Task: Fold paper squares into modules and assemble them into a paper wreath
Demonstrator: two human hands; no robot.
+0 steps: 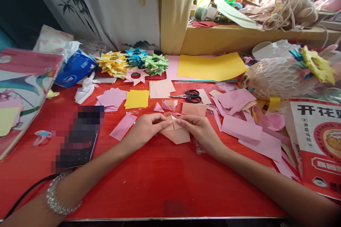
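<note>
While both hands are meeting at the middle of the red table [160,184], the left hand [145,127] and the right hand [199,127] are each pinching an upper corner of a partly folded peach paper [177,134], fingertips pressed onto its creases. That paper is lying on the table between the hands, touching both. Black-handled scissors [190,96] are resting just beyond, near a yellow square [137,99] and scattered pink scraps [245,127]. Folded paper stars [133,62] are piling at the back.
</note>
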